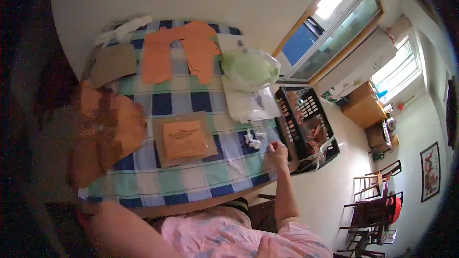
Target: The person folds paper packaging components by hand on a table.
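Note:
My right hand (278,152) rests at the near right edge of the bed-like table, its fingers curled in. Whether anything small is between them, I cannot make out. Just left of it lies a small white bundle (252,139), perhaps cord or crumpled plastic. Nearer the middle is a flat clear packet (184,139) with folded orange material and printed text. My left forearm (124,231) crosses the lower left; the hand itself is out of sight. Beyond that arm sits a blurred orange and brown piece (129,122).
Orange flat pieces (193,43) and a brown sheet (114,62) lie at the back of the checked cloth (167,102). A clear bag with pale green contents (251,69) is at the back right. A black plastic crate (311,110) stands beside the table.

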